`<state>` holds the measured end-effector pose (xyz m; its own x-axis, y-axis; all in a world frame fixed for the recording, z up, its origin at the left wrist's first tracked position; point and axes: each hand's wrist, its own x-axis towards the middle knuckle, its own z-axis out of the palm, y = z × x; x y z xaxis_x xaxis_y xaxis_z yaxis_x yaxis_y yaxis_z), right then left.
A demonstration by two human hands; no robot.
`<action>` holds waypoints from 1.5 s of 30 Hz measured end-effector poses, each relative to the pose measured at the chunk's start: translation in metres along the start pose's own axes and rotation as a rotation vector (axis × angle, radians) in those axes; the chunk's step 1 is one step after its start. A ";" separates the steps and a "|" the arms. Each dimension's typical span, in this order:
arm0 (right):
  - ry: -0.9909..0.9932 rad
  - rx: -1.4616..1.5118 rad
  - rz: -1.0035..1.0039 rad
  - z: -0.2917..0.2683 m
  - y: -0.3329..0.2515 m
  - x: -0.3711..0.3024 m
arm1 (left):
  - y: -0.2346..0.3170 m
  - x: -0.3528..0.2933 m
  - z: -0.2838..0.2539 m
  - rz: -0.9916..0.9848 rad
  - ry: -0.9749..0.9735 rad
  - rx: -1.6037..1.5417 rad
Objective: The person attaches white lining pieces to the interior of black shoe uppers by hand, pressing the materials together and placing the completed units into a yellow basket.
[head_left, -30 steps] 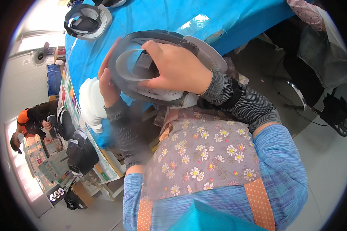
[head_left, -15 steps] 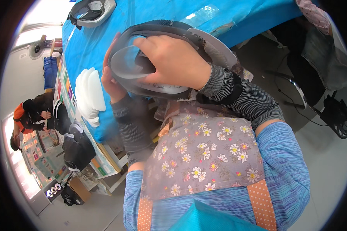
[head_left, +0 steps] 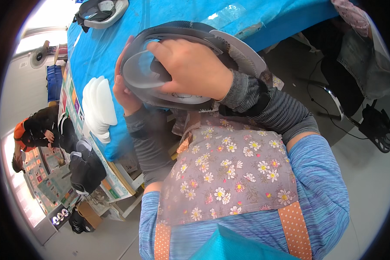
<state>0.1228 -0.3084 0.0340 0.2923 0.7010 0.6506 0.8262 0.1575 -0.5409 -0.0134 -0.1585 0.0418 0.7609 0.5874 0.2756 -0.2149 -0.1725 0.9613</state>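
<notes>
In front of my body is an upturned dark cap [head_left: 154, 102] with mesh on its far side. A pale curved piece like a brim [head_left: 242, 50] juts out at its right. My left hand [head_left: 125, 93] wraps the cap's left side from outside, its fingers partly hidden. Inside the cap, a curved translucent plastic sheet [head_left: 138, 71] lies against the left wall. Reaching in from the right, my right hand [head_left: 193, 67] has its thumb and index finger bent around the sheet's edge. The other fingers of that hand are hidden in the cap.
White crescent-shaped pieces [head_left: 99, 106] lie stacked on the blue-covered table [head_left: 104, 52]. A similar cap [head_left: 102, 15] sits at the far left, and a clear plastic bag [head_left: 223, 15] lies beyond my hands. Another person [head_left: 34, 130] is at the left; a chair [head_left: 333, 102] stands at the right.
My right hand has shifted slightly left and down inside the cap. My left hand keeps its hold. The person at the left has moved a little.
</notes>
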 end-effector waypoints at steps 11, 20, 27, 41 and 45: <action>-0.009 0.024 0.033 0.001 -0.002 0.000 | -0.005 0.001 0.000 0.042 -0.037 -0.055; -0.043 -0.001 0.007 0.009 0.000 0.001 | -0.016 -0.007 -0.004 0.090 -0.027 -0.118; -0.064 0.007 -0.001 0.010 0.000 0.001 | 0.022 -0.014 -0.010 0.048 -0.023 0.409; -0.144 0.087 0.019 0.015 -0.005 0.005 | 0.053 -0.006 0.007 0.097 0.164 1.002; -0.123 0.102 0.057 0.017 -0.004 0.004 | 0.050 -0.004 0.015 0.120 0.221 0.934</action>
<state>0.1124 -0.2949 0.0300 0.2710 0.7894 0.5508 0.7553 0.1803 -0.6301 -0.0182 -0.1809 0.0892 0.6129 0.6438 0.4581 0.3618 -0.7441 0.5616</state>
